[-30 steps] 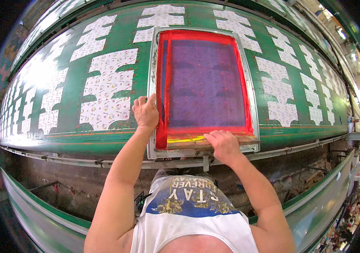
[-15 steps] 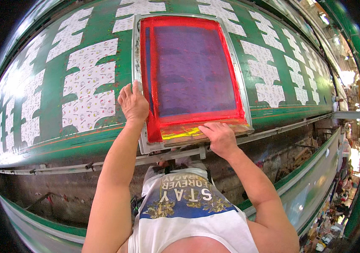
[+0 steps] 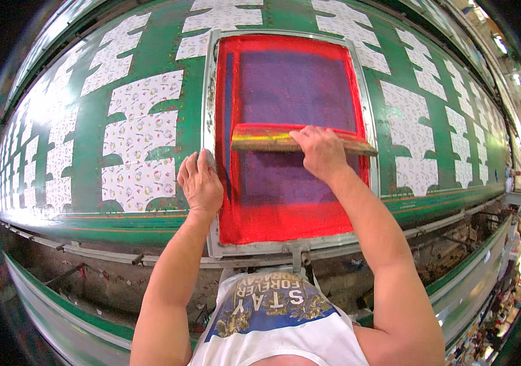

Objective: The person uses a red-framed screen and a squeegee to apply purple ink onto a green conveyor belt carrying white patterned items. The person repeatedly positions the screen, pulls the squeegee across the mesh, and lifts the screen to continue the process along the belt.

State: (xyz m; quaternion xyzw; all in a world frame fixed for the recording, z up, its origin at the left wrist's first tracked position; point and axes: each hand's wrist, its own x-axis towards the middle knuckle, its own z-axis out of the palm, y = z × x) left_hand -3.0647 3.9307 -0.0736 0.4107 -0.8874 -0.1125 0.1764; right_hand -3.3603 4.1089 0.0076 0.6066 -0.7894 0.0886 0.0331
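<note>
A screen-printing frame point(image 3: 367, 110) with a pale metal border lies flat on the green table. Its purple mesh point(image 3: 297, 85) is bordered with wet red ink. My left hand point(image 3: 202, 186) is closed on the frame's left edge, its fingers bent over the rim. Across the middle of the mesh stands a squeegee point(image 3: 260, 139), a long wooden bar stained red and yellow. My right hand point(image 3: 322, 151) grips that bar from above, right of its centre. The squeegee's lower edge and the fabric below the screen are mostly hidden.
White printed fabric pieces point(image 3: 141, 134) lie in rows on the green table point(image 3: 193, 116), with more fabric point(image 3: 410, 134) to the right. Along the near table edge runs a metal rail point(image 3: 108, 253). Another long table point(image 3: 71, 311) stands behind a gap, nearer my body.
My right hand has pushed the squeegee away from me, from the screen's near end to its middle. My left hand still holds the frame edge. The view has shifted slightly.
</note>
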